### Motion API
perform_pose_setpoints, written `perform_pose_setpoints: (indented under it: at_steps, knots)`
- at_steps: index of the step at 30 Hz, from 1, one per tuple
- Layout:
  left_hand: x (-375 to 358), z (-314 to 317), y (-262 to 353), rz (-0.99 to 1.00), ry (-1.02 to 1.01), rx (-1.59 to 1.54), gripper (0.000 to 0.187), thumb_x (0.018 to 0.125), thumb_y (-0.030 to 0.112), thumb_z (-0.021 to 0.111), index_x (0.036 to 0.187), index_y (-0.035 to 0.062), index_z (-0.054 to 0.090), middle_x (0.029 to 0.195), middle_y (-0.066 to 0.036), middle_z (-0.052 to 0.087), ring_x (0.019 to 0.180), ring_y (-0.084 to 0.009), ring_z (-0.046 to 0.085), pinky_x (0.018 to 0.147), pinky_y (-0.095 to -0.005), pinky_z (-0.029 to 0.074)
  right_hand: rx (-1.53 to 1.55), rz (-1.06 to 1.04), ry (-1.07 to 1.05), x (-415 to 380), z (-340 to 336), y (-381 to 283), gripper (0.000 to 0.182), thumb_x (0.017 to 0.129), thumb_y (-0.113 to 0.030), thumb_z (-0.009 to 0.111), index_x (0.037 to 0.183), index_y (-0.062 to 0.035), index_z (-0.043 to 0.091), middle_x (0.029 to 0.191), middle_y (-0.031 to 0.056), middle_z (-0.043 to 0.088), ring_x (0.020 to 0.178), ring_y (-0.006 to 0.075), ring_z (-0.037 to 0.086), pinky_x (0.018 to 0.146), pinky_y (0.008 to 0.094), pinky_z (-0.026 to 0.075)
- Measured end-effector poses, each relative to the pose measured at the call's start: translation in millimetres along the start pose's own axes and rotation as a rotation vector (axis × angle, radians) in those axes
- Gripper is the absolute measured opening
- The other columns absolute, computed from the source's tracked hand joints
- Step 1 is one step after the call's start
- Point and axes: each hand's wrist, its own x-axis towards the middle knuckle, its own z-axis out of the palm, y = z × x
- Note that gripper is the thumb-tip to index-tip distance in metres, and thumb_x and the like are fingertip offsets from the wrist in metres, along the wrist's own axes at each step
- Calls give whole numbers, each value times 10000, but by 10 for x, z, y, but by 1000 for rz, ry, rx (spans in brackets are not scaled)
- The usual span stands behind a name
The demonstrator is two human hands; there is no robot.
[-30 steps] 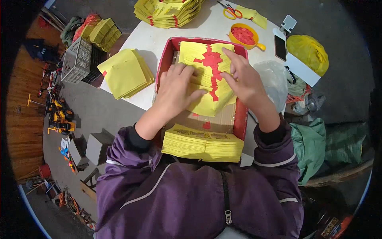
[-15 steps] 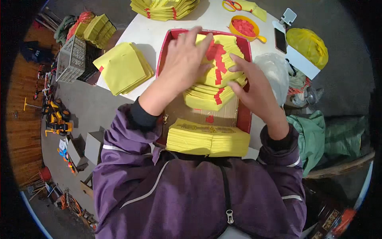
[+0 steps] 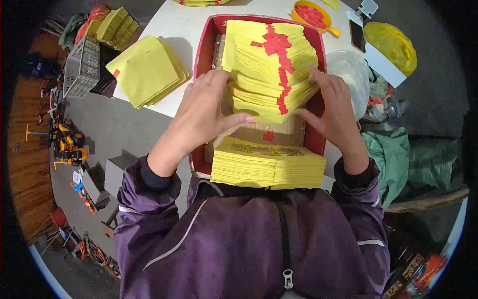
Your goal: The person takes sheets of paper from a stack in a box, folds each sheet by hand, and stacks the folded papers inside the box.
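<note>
In a red-rimmed cardboard box (image 3: 209, 37) leans a row of yellow paper sheets (image 3: 249, 65), layered like shingles, with red paper tabs (image 3: 277, 45) running down it. My left hand (image 3: 201, 107) grips the near left edge of this row, thumb stretched along the front sheet. On the opposite side, my right hand (image 3: 332, 107) curves its fingers and thumb round the right edge. Closer to my body, a thick stack of folded yellow paper (image 3: 269, 162) with printed marks on top lies across the box's near end. A small red scrap (image 3: 269, 135) rests on the box bottom between them.
Left of the box lies a pile of yellow sheets (image 3: 147, 72) on the white table (image 3: 172, 27). Beyond the right corner are a yellow-orange pan of red pieces (image 3: 311, 15), a phone (image 3: 356, 36) and a clear plastic bag (image 3: 350, 74). A grey crate (image 3: 82, 72) stands at left.
Both hands have come down from above the yellow sheets to the near sides of the row and closed on it. The view has shifted, so the box appears higher up.
</note>
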Motion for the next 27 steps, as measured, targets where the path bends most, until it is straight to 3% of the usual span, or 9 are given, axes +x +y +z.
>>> perform_pose_setpoints:
  at_steps: [1, 5, 6, 10, 12, 13, 15, 20, 27]
  knots:
    - [40, 32, 18, 5, -6, -6, 585, 774, 175, 891, 1248, 16, 587, 1256, -165, 610, 1079, -306, 618, 898, -408, 524, -5, 8, -3, 2, 29, 15, 756, 828, -202, 795, 1518, -100, 506, 1244, 94, 596, 1122, 311, 538, 1017, 421, 434]
    - [341, 107, 172, -410, -70, -59, 606, 771, 200, 903, 1245, 12, 575, 1197, -171, 625, 1030, -315, 621, 873, -406, 527, -96, 74, 160, 17, 152, -1, 687, 850, -185, 781, 1481, -110, 520, 1168, 87, 621, 1052, 283, 587, 947, 400, 476]
    - [372, 146, 136, -408, -73, -60, 606, 771, 200, 903, 1245, 12, 575, 1197, -171, 625, 1030, -315, 621, 873, -406, 527, -97, 77, 159, 8, 145, -35, 687, 850, -185, 781, 1481, -110, 520, 1168, 87, 621, 1052, 283, 587, 947, 400, 476]
    - [399, 382, -132, 191, 506, 301, 556, 787, 204, 889, 1219, 28, 586, 1049, -157, 667, 884, -312, 630, 803, -389, 528, 225, 199, -85, -16, 54, -268, 584, 883, -152, 756, 1422, -116, 535, 1093, 72, 650, 917, 245, 640, 810, 364, 527]
    - [322, 302, -7, 404, 539, 218, 499, 805, 161, 861, 1201, 22, 591, 897, -143, 684, 744, -319, 624, 734, -377, 526, 255, 238, -65, 11, 149, -235, 570, 885, -141, 754, 1411, -116, 537, 1079, 67, 654, 885, 237, 646, 778, 357, 530]
    - [231, 264, 43, 405, 533, 218, 499, 805, 161, 861, 1201, 22, 591, 897, -143, 684, 744, -319, 624, 734, -377, 526, 281, 274, -50, 25, 215, -193, 557, 888, -131, 753, 1401, -116, 538, 1064, 61, 658, 853, 229, 652, 745, 350, 532]
    - [59, 208, 97, 443, -90, -32, 376, 870, 128, 765, 1180, 11, 587, 790, -134, 675, 667, -324, 624, 698, -398, 532, 331, 348, -20, 23, 309, -130, 531, 893, -109, 749, 1381, -116, 540, 1035, 49, 665, 789, 212, 664, 681, 336, 538]
    - [144, 527, -119, 417, -438, 232, 220, 917, 129, 670, 1087, 2, 612, 805, -143, 694, 674, -321, 650, 690, -410, 532, 315, 297, 57, 21, 390, -111, 557, 880, -81, 761, 1386, -119, 530, 1058, 32, 668, 764, 198, 670, 658, 333, 540]
    - [224, 819, -182, 460, -430, 451, 117, 877, 65, 629, 972, -1, 615, 784, -161, 700, 661, -356, 689, 649, -423, 566, 312, 288, 107, -40, 415, -121, 611, 867, -57, 779, 1420, -105, 523, 1070, 29, 668, 779, 175, 663, 686, 305, 542]
